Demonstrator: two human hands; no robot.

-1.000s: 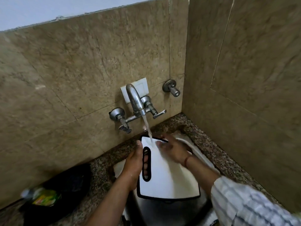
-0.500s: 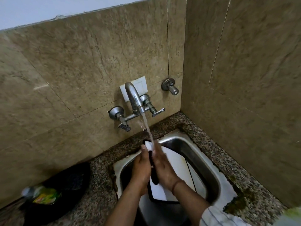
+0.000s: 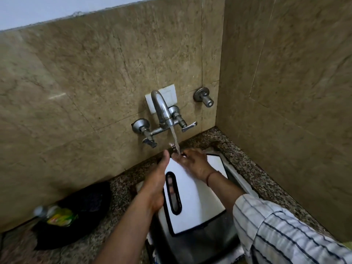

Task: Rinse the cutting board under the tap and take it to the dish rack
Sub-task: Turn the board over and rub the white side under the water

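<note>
A white cutting board (image 3: 198,202) with a black rim and a slot handle lies flat and face up over the steel sink (image 3: 238,180). My left hand (image 3: 156,185) grips its left edge, fingers showing through the slot. My right hand (image 3: 194,162) rests flat on the board's far end, under the water stream running from the chrome tap (image 3: 162,109). The dish rack is out of view.
A speckled granite counter (image 3: 253,168) surrounds the sink, boxed in by brown tiled walls behind and to the right. A black bag (image 3: 76,216) with a green packet and a bottle sits on the counter at left. A second valve (image 3: 204,97) sticks out of the wall.
The board was turned on edge half a second ago; now it lies flat again, face up. My right hand has moved up to its far end under the stream.
</note>
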